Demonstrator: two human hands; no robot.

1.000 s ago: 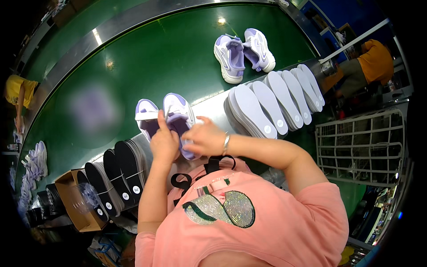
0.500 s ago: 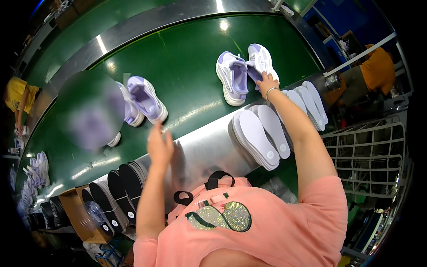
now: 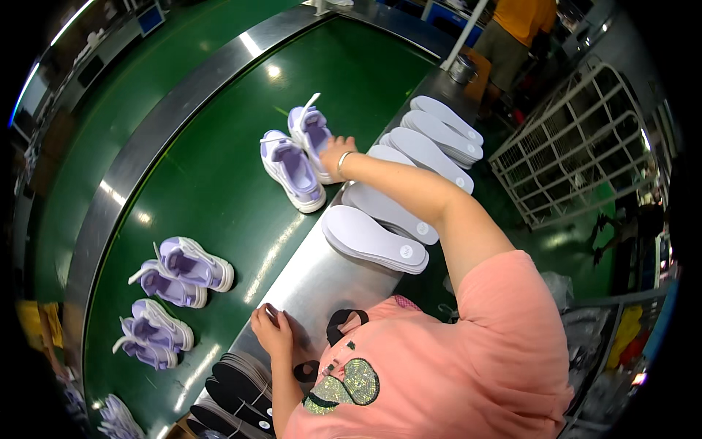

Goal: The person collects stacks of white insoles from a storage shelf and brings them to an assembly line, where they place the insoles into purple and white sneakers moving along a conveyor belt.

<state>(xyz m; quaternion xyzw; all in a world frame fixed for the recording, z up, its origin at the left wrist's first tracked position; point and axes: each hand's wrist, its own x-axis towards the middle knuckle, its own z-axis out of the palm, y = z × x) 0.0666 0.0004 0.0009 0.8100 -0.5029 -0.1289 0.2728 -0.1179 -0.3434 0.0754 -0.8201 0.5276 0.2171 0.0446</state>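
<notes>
Two white and lilac sneakers stand side by side near the ledge on the green conveyor belt [image 3: 219, 161]. My right hand [image 3: 336, 156] grips the far right sneaker [image 3: 311, 132] at its heel side, with some fingers hidden. The other sneaker [image 3: 292, 172] of this pair stands just to its left, and a white strap sticks up from the gripped one. My left hand [image 3: 273, 331] hovers by the metal ledge [image 3: 307, 293], fingers loosely bent and apart, holding nothing. Another lilac pair [image 3: 191, 267] and a third pair [image 3: 155, 333] stand farther left on the belt.
Stacks of white insoles [image 3: 373, 241] lie along the ledge under and beside my right forearm. Black insoles [image 3: 238, 388] are stacked near my left forearm. A wire cart [image 3: 570, 146] stands to the right. A person in an orange shirt [image 3: 523, 22] stands behind the ledge.
The view has turned to the right. My left hand has drawn back from beside a sneaker's heel to the ledge. My right hand stays at the same sneaker, now with its strap raised.
</notes>
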